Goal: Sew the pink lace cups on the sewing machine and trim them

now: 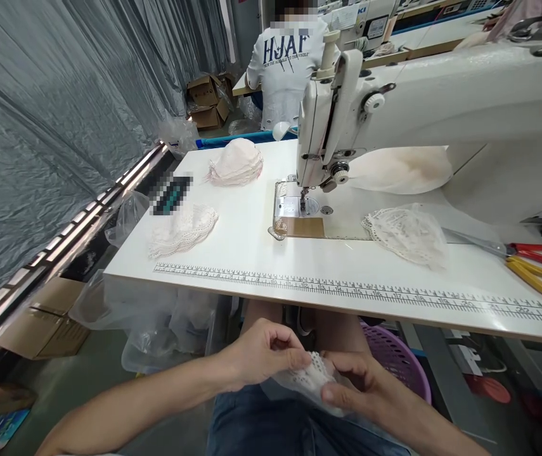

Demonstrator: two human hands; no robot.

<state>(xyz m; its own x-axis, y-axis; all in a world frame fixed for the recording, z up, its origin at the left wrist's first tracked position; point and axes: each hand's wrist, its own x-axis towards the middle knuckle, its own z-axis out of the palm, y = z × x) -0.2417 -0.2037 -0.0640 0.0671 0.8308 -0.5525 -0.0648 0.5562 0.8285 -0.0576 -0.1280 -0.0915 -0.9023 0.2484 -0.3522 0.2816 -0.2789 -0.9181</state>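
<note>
Over my lap, below the table edge, a white lace piece is stretched between my two hands. My left hand pinches its left end between thumb and fingers. Its right end sits in the closed fingers of my right hand. A thin sheer part of the piece hangs under the hands. Beyond them, on the table, another lace piece lies right of the sewing machine's needle area. To the left are a stack of lace pieces and a stack of pale pink cup-shaped pieces.
Scissors with red and yellow handles lie at the table's right. A printed ruler runs along the front edge. Pale padding rests under the machine arm. A purple basket stands below the table. A person in a white shirt sits ahead.
</note>
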